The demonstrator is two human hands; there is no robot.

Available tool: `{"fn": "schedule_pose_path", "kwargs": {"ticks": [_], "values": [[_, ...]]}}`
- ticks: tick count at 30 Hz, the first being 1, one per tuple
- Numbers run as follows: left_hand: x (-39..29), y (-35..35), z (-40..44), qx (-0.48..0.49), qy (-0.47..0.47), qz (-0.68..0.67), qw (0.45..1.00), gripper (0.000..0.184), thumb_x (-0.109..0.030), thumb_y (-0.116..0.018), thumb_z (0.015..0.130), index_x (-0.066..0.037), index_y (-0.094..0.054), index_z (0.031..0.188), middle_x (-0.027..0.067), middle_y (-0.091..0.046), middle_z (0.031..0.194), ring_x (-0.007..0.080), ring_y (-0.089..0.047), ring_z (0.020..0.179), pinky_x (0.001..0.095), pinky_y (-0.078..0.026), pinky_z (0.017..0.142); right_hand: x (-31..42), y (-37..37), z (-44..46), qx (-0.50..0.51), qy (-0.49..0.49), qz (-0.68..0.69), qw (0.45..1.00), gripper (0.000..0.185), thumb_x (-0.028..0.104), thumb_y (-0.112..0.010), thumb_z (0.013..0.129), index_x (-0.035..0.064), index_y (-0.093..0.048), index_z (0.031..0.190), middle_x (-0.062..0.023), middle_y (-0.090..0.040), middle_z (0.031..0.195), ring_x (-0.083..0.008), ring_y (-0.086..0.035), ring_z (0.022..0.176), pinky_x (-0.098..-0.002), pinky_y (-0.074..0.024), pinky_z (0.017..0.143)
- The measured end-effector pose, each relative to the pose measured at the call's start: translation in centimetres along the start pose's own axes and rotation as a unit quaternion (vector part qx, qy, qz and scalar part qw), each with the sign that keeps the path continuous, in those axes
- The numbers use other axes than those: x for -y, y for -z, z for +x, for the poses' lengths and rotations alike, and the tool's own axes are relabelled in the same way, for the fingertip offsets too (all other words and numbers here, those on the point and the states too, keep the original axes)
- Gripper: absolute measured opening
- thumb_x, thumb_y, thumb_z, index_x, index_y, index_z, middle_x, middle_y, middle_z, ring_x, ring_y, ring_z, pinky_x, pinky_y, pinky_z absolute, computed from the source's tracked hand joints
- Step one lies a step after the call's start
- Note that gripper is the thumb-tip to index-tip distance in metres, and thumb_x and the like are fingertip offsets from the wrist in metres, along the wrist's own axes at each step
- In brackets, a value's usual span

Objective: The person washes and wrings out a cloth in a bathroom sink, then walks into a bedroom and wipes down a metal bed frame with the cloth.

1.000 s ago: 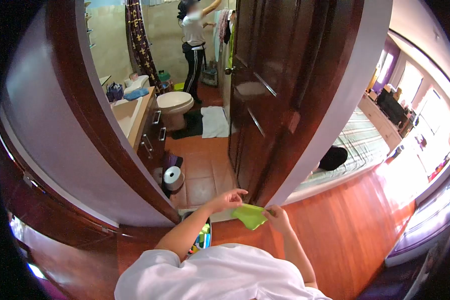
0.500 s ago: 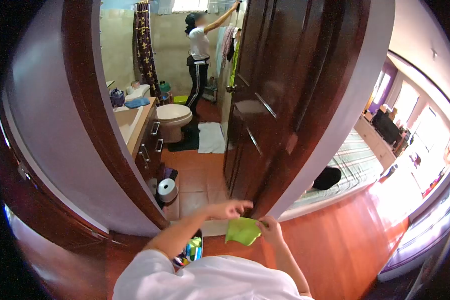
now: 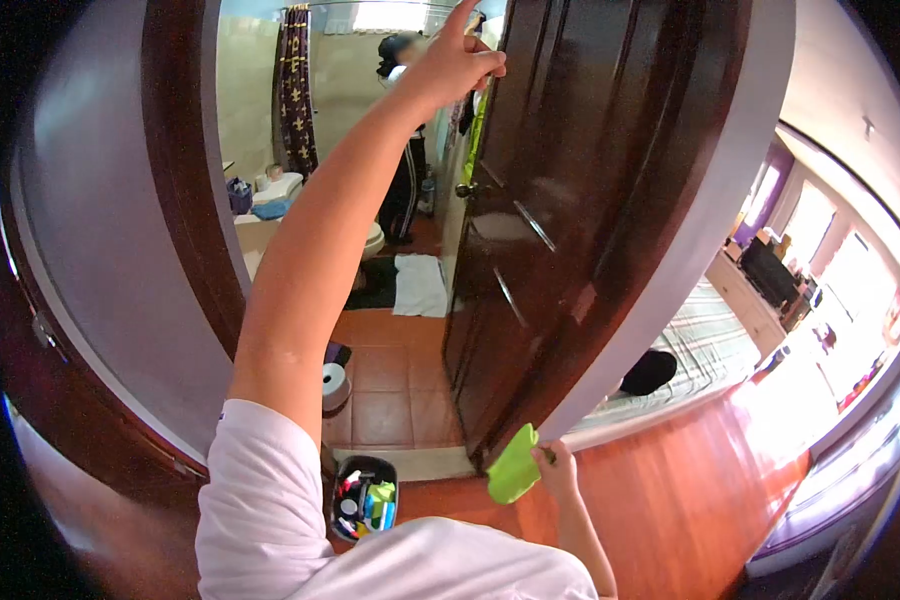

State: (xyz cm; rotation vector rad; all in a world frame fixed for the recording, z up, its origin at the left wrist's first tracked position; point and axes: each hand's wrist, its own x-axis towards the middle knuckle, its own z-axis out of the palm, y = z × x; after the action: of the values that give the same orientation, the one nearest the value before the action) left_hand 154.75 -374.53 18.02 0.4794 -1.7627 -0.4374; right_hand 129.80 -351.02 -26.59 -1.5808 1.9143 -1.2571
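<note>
My left hand (image 3: 460,65) is raised high in front of the bathroom doorway. Its index finger points up and the other fingers are loosely bent, with nothing in them. Low by the door's foot, my right hand (image 3: 558,465) grips a flat lime-green piece (image 3: 513,468) by one side; whether it is cloth or stiff plastic I cannot tell. On the floor at the threshold stands a dark caddy (image 3: 394,500) holding several bottles and green and blue items. A person (image 3: 400,190) stands inside the bathroom, partly hidden behind my left forearm.
A dark wooden door (image 3: 590,180) stands open on the right of the doorway. A white roll (image 3: 335,385) sits on the tiles. Farther in are a white mat (image 3: 420,285), a toilet (image 3: 374,240) and a patterned curtain (image 3: 295,100). A bed (image 3: 705,335) is at right.
My left hand has swung up from beside the green piece to high in the doorway. The green piece has tilted in my right hand, and more of the caddy shows.
</note>
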Motion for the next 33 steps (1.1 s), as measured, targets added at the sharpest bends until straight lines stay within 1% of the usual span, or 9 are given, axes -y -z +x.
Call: {"fn": "schedule_pose_path", "kwargs": {"ticks": [9,13,16,17,22,25,28,30,33], "values": [[1.9,-1.7,-3.4,0.044,0.048,-0.030,0.997,0.058,-0.015,-0.056,0.084,-0.018,-0.027,0.134,0.0048,-0.057,0.078,0.0097,-0.051,0.063,0.0255,-0.044,0.058,-0.2,0.1,-0.4,0.011,0.017,0.034,0.999,0.016,0.015,-0.065,0.074,0.0011,-0.061,0.081,-0.0130,-0.058,0.078,-0.0256,-0.057,0.074,-0.0333,-0.0449,0.067],[5.3,-6.2,-12.4,0.308,0.026,0.040,0.950,0.038,-0.021,-0.058,0.082,-0.008,-0.046,0.116,0.0065,-0.059,0.083,0.0130,-0.056,0.070,0.0283,-0.047,0.061,1.4,0.1,-0.6,0.047,0.027,0.045,0.998,0.016,0.014,-0.065,0.074,0.0003,-0.060,0.082,-0.0134,-0.058,0.078,-0.0260,-0.057,0.074,-0.0335,-0.0447,0.067],[5.0,-9.1,-21.8,0.578,0.003,-0.030,0.816,0.026,-0.018,-0.057,0.081,-0.004,-0.056,0.103,0.0115,-0.060,0.090,0.0215,-0.058,0.083,0.0331,-0.045,0.074,2.5,0.2,-0.7,0.079,0.049,0.039,0.995,0.016,0.014,-0.065,0.074,-0.0002,-0.060,0.082,-0.0136,-0.058,0.078,-0.0259,-0.057,0.074,-0.0335,-0.0446,0.067],[5.3,-9.9,-24.5,0.606,-0.052,-0.077,0.790,0.023,-0.017,-0.056,0.081,-0.003,-0.058,0.099,0.0126,-0.059,0.090,0.0234,-0.057,0.083,0.0336,-0.045,0.073,2.7,0.2,-0.7,0.090,0.055,0.034,0.994,0.017,0.013,-0.065,0.074,-0.0003,-0.060,0.082,-0.0136,-0.058,0.078,-0.0258,-0.057,0.074,-0.0334,-0.0445,0.067],[-1.9,-7.1,-26.6,0.543,-0.037,-0.221,0.809,0.019,-0.017,-0.054,0.083,-0.001,-0.059,0.092,0.0103,-0.058,0.079,0.0264,-0.057,0.074,0.0337,-0.044,0.064,3.2,0.2,-1.2,0.112,0.043,0.038,0.992,0.016,0.012,-0.065,0.074,0.0000,-0.060,0.083,-0.0136,-0.058,0.079,-0.0255,-0.057,0.077,-0.0323,-0.0449,0.069],[-5.5,-2.0,-24.9,0.458,-0.194,-0.283,0.820,0.015,-0.017,-0.055,0.083,-0.003,-0.058,0.086,0.0087,-0.054,0.073,0.0264,-0.055,0.066,0.0347,-0.043,0.057,1.5,-1.0,-1.0,0.119,0.045,0.064,0.990,0.016,0.012,-0.065,0.074,0.0001,-0.060,0.083,-0.0135,-0.058,0.079,-0.0253,-0.057,0.077,-0.0319,-0.0449,0.069],[-10.3,2.0,-24.6,0.352,-0.246,-0.478,0.766,0.014,-0.021,-0.052,0.085,-0.008,-0.057,0.089,0.0112,-0.055,0.066,0.0241,-0.054,0.054,0.0382,-0.044,0.050,1.7,-1.5,-1.4,0.140,0.033,0.067,0.987,0.016,0.013,-0.065,0.075,0.0001,-0.060,0.084,-0.0129,-0.059,0.079,-0.0248,-0.058,0.077,-0.0321,-0.0452,0.069],[-12.3,2.8,-25.2,0.243,-0.360,-0.517,0.738,0.017,-0.023,-0.048,0.087,-0.009,-0.056,0.088,0.0109,-0.053,0.064,0.0209,-0.051,0.052,0.0364,-0.041,0.046,2.4,-2.3,-1.1,0.174,0.037,0.051,0.983,0.017,0.014,-0.065,0.075,0.0006,-0.060,0.084,-0.0110,-0.059,0.077,-0.0216,-0.057,0.074,-0.0312,-0.0449,0.067],[-15.1,5.5,-25.9,0.190,-0.282,-0.442,0.830,0.012,-0.022,-0.053,0.086,-0.016,-0.061,0.093,0.0028,-0.047,0.058,0.0073,-0.036,0.041,0.0191,-0.026,0.039,2.5,-4.5,0.0,0.255,0.067,0.027,0.964,0.018,0.017,-0.065,0.076,0.0018,-0.060,0.085,-0.0096,-0.059,0.075,-0.0180,-0.056,0.070,-0.0301,-0.0445,0.064]]}}
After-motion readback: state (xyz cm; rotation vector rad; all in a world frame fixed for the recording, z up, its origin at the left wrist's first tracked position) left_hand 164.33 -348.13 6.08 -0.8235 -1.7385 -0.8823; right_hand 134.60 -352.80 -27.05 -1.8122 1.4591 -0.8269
